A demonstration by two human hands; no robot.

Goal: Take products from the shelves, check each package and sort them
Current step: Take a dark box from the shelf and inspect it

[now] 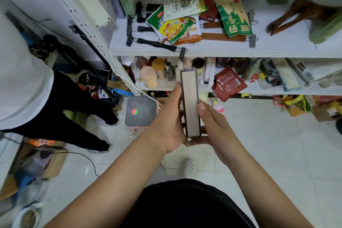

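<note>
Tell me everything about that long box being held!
The long box is slim and rectangular, with a pale grey face, dark edges and a purplish far end. It looks closed. It points away from the person, held up before the shelves. The left hand holds its left side, the right hand its right side.

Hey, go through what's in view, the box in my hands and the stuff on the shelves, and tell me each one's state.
long grey box: off the shelves, held in both hands.
left hand: grips the box's left side.
right hand: grips its right side.
green-and-tan pouch: lying flat on the top shelf.
red pouch: tilted, overhanging the lower shelf.
</note>
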